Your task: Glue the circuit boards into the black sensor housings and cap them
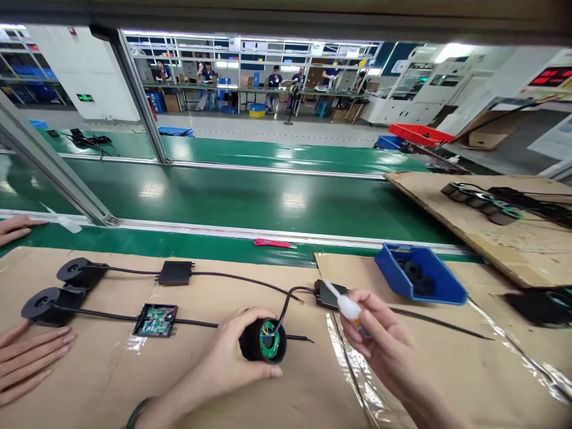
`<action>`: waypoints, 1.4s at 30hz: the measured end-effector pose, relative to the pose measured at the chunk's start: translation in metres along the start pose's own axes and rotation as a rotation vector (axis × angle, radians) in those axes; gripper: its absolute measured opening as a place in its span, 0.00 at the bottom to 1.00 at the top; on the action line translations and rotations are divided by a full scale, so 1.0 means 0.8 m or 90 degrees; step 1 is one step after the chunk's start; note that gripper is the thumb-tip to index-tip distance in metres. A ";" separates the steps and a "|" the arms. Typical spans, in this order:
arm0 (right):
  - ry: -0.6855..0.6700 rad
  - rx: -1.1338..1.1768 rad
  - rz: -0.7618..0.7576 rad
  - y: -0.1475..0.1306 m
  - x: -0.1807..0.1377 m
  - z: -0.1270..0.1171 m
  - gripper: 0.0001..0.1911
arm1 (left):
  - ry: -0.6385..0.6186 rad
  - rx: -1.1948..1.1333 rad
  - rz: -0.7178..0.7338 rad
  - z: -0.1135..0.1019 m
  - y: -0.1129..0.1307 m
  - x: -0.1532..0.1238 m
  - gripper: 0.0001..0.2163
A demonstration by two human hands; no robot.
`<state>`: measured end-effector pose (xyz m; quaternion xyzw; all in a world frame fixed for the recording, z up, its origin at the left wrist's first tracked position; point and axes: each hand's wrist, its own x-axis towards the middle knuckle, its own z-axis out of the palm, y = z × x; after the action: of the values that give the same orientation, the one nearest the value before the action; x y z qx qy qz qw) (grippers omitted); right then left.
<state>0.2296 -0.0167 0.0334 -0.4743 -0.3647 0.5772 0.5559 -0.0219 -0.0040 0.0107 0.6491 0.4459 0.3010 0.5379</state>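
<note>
With the blue bin (417,275) as the landmark, the black round housing (250,341) is to its left and nearer the wearer, gripped in the left hand (227,345), fingers curved around one side and thumb around the other. The housing's mouth, tipped to the right, shows a green circuit board (263,353) and coloured wires; a black cable (285,307) arches out of it to a black box (324,296) just left of the bin. The right hand (386,333), below and left of the bin, pinches a white bottle (351,308) between thumb and fingers, its nozzle slanting up in front of that box; whether they touch I cannot tell. A red cutter (273,243) lies left of the bin, and a co-worker's hand (33,360), fingers extended, rests far to the bin's left beside another housing (48,305).
</note>
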 end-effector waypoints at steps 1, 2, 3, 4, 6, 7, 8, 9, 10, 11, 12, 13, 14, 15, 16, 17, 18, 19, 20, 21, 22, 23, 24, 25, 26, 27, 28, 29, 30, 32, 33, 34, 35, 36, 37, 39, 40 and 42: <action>0.021 0.034 0.030 0.003 -0.011 0.002 0.15 | 0.003 0.015 -0.004 0.001 0.001 -0.001 0.28; 0.041 0.061 0.055 0.005 -0.020 0.004 0.16 | 0.005 0.030 -0.008 0.002 0.001 -0.002 0.28; 0.059 0.079 0.076 0.007 -0.026 0.006 0.17 | 0.008 0.045 -0.012 0.003 0.001 -0.003 0.29; 0.072 0.090 0.092 0.008 -0.032 0.009 0.18 | 0.010 0.059 -0.012 0.004 0.001 -0.004 0.29; 0.081 0.102 0.111 0.010 -0.038 0.013 0.18 | 0.016 0.082 -0.001 0.007 0.000 -0.005 0.29; 0.080 0.103 0.114 0.011 -0.040 0.014 0.19 | 0.021 0.092 0.005 0.008 0.000 -0.006 0.30; 0.078 0.102 0.115 0.012 -0.040 0.015 0.20 | 0.025 0.102 0.010 0.009 0.000 -0.006 0.30; 0.076 0.095 0.114 0.014 -0.040 0.015 0.20 | 0.028 0.112 0.013 0.009 0.000 -0.006 0.30; 0.073 0.085 0.109 0.017 -0.040 0.015 0.21 | 0.031 0.122 0.014 0.010 0.000 -0.007 0.30; 0.070 0.073 0.098 0.021 -0.038 0.014 0.21 | 0.034 0.131 0.013 0.010 0.000 -0.007 0.29; 0.065 0.059 0.081 0.024 -0.036 0.013 0.21 | 0.035 0.140 0.013 0.010 0.000 -0.007 0.29; 0.060 0.046 0.060 0.029 -0.034 0.011 0.20 | 0.037 0.146 0.013 0.010 0.001 -0.006 0.29; 0.053 0.036 0.037 0.033 -0.031 0.009 0.19 | 0.038 0.149 0.012 0.010 0.002 -0.006 0.29; 0.044 0.026 0.013 0.036 -0.029 0.008 0.18 | 0.039 0.151 0.011 0.009 0.002 -0.006 0.28; 0.035 0.015 -0.008 0.039 -0.028 0.007 0.17 | 0.040 0.151 0.007 0.009 0.003 -0.006 0.28; 0.028 0.001 -0.027 0.040 -0.027 0.006 0.16 | 0.041 0.151 0.000 0.009 0.003 -0.005 0.28; 0.020 -0.019 -0.044 0.040 -0.027 0.006 0.15 | 0.041 0.150 -0.007 0.009 0.004 -0.005 0.28; 0.010 -0.043 -0.063 0.040 -0.027 0.006 0.15 | 0.040 0.149 -0.012 0.009 0.004 -0.005 0.28; 0.001 -0.072 -0.082 0.038 -0.029 0.008 0.14 | 0.039 0.148 -0.014 0.009 0.004 -0.005 0.28; -0.004 -0.108 -0.099 0.036 -0.031 0.009 0.13 | 0.039 0.148 -0.014 0.009 0.004 -0.005 0.29; -0.009 -0.151 -0.114 0.033 -0.033 0.011 0.12 | 0.040 0.149 -0.010 0.009 0.004 -0.005 0.29; -0.015 -0.199 -0.129 0.030 -0.035 0.014 0.11 | 0.041 0.152 -0.005 0.009 0.003 -0.005 0.29; -0.021 -0.252 -0.148 0.026 -0.038 0.017 0.10 | 0.043 0.155 0.001 0.009 0.003 -0.006 0.28; -0.028 -0.307 -0.174 0.023 -0.039 0.020 0.09 | 0.046 0.160 0.005 0.009 0.002 -0.006 0.28; -0.035 -0.360 -0.206 0.019 -0.041 0.024 0.08 | 0.048 0.165 0.009 0.010 0.002 -0.007 0.28; -0.044 -0.409 -0.245 0.016 -0.041 0.028 0.08 | 0.051 0.170 0.012 0.010 0.001 -0.008 0.27; -0.055 -0.450 -0.289 0.012 -0.042 0.032 0.08 | 0.054 0.175 0.016 0.011 0.000 -0.008 0.27; -0.068 -0.485 -0.332 0.009 -0.041 0.036 0.08 | 0.056 0.179 0.021 0.012 -0.001 -0.009 0.26; -0.086 -0.516 -0.370 0.006 -0.041 0.039 0.08 | 0.057 0.182 0.025 0.012 -0.002 -0.009 0.27; -0.122 -0.564 -0.426 0.001 -0.041 0.045 0.08 | 0.058 0.191 0.032 0.013 -0.004 -0.010 0.27; -0.136 -0.583 -0.441 -0.001 -0.041 0.046 0.09 | 0.058 0.197 0.033 0.013 -0.005 -0.010 0.27; -0.145 -0.599 -0.448 -0.003 -0.041 0.048 0.09 | 0.059 0.204 0.032 0.013 -0.006 -0.011 0.27; -0.154 -0.615 -0.450 -0.004 -0.041 0.048 0.09 | 0.059 0.211 0.031 0.013 -0.007 -0.011 0.27; -0.163 -0.628 -0.451 -0.005 -0.041 0.049 0.10 | 0.058 0.217 0.030 0.013 -0.007 -0.011 0.27; -0.173 -0.638 -0.453 -0.005 -0.041 0.049 0.10 | 0.057 0.221 0.029 0.013 -0.008 -0.012 0.27; -0.191 -0.652 -0.460 -0.005 -0.041 0.049 0.11 | 0.054 0.225 0.029 0.012 -0.008 -0.012 0.26; -0.197 -0.656 -0.464 -0.004 -0.041 0.049 0.11 | 0.053 0.224 0.031 0.012 -0.008 -0.012 0.26; -0.203 -0.662 -0.472 -0.003 -0.040 0.050 0.12 | 0.055 0.221 0.037 0.012 -0.007 -0.012 0.27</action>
<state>0.1900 -0.0440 0.0518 -0.4329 -0.8128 0.1594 0.3556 -0.0191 -0.0165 0.0039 0.7314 0.4948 0.2623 0.3890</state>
